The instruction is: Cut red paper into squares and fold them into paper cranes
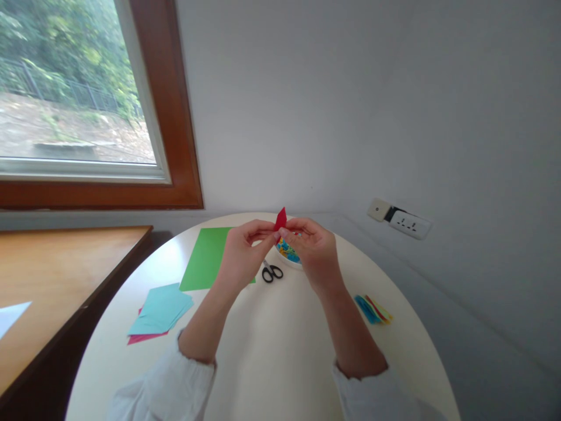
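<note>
Both my hands are raised above the round white table [272, 345] and pinch a small folded red paper [280, 218] between them. My left hand [243, 252] grips its left side with thumb and fingertips. My right hand [312, 248] holds the right side, fingers curled closed. The pointed tip of the paper sticks up above my fingers. Right behind my hands stands a small white bowl [290, 259] with colourful paper pieces in it, partly hidden by my right hand.
Black-handled scissors [271, 271] lie near the bowl. A green sheet [205, 258] lies at the back left, light blue sheets [162, 309] over a pink one at the front left, and coloured strips [373, 309] on the right. A wooden desk [56, 280] adjoins on the left.
</note>
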`<action>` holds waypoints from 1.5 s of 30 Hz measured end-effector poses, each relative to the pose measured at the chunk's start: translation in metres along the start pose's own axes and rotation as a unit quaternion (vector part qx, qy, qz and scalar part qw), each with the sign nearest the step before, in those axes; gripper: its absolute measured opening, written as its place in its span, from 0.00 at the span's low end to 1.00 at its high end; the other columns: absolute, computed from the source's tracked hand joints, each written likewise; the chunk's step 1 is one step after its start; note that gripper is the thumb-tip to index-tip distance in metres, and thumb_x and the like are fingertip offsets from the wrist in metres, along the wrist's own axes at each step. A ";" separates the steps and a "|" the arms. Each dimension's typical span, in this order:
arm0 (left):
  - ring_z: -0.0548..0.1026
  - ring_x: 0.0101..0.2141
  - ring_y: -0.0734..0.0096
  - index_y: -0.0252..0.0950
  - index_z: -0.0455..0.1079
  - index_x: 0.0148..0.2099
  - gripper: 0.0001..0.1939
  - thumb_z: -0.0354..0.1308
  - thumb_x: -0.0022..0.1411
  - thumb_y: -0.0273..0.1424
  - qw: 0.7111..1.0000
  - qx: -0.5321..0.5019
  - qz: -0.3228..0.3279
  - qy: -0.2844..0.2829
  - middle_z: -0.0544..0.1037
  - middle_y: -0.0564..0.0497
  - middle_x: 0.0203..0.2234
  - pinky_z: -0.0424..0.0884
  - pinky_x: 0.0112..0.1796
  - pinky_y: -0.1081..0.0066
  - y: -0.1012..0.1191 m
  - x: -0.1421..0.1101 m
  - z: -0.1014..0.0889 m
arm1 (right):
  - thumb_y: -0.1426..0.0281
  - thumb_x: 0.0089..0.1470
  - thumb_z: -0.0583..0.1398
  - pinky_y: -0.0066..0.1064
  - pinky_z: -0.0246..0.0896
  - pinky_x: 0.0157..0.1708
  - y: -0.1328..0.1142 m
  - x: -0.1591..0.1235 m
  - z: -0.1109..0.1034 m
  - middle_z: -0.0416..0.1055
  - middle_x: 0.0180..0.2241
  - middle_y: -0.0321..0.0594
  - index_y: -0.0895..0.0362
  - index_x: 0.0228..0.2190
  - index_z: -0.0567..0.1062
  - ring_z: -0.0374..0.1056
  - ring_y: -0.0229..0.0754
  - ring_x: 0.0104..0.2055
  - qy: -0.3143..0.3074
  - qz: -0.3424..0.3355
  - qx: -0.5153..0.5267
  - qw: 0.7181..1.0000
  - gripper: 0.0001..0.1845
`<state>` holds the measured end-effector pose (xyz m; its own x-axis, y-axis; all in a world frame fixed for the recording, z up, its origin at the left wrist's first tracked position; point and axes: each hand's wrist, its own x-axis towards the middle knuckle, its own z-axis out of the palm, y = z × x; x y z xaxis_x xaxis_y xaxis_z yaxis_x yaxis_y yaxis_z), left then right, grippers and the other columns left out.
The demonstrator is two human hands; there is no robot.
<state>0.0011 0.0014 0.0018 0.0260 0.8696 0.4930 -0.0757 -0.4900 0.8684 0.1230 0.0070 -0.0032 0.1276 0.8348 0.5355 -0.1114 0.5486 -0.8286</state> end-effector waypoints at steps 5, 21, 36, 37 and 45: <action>0.77 0.29 0.69 0.32 0.74 0.31 0.07 0.61 0.49 0.30 1.000 0.009 0.010 -0.010 0.79 0.48 0.26 0.73 0.36 0.70 0.002 0.000 0.001 | 0.69 0.39 0.64 0.27 0.64 0.29 0.001 0.000 -0.001 0.72 0.23 0.34 0.57 0.23 0.74 0.68 0.35 0.26 -0.012 0.004 0.004 1.000 0.05; 0.75 0.30 0.73 0.35 0.67 0.33 0.05 0.58 0.51 0.27 0.996 0.032 0.080 0.004 0.76 0.51 0.28 0.72 0.34 0.72 -0.002 0.001 0.000 | 0.68 0.37 0.66 0.28 0.66 0.32 0.001 0.000 -0.001 0.73 0.24 0.34 0.57 0.25 0.73 0.69 0.35 0.28 -0.028 0.022 0.021 0.999 0.09; 0.71 0.25 0.75 0.34 0.68 0.28 0.02 0.59 0.49 0.26 0.999 -0.019 0.028 -0.032 0.73 0.55 0.21 0.69 0.30 0.73 0.002 0.003 -0.004 | 0.65 0.38 0.66 0.30 0.67 0.33 0.003 0.001 -0.005 0.71 0.25 0.33 0.54 0.25 0.73 0.68 0.36 0.29 -0.069 0.012 0.015 0.997 0.10; 0.71 0.25 0.75 0.34 0.68 0.28 0.02 0.59 0.49 0.25 0.999 -0.021 0.028 -0.030 0.73 0.55 0.22 0.69 0.30 0.73 0.002 0.002 -0.004 | 0.65 0.38 0.66 0.30 0.67 0.33 0.003 0.001 -0.005 0.72 0.25 0.33 0.54 0.25 0.73 0.68 0.36 0.29 -0.071 0.014 0.018 0.997 0.10; 0.72 0.26 0.74 0.34 0.71 0.29 0.02 0.59 0.49 0.25 0.999 -0.028 0.024 -0.036 0.76 0.52 0.24 0.70 0.31 0.72 0.002 0.002 -0.005 | 0.66 0.38 0.66 0.30 0.67 0.32 0.001 0.000 -0.004 0.73 0.25 0.34 0.54 0.25 0.73 0.69 0.36 0.29 -0.064 0.006 0.024 0.998 0.08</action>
<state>-0.0036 0.0024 0.0047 0.0927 0.8375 0.5385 -0.1335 -0.5255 0.8403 0.1270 0.0071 -0.0050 -0.0016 0.8390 0.5441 -0.1606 0.5368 -0.8283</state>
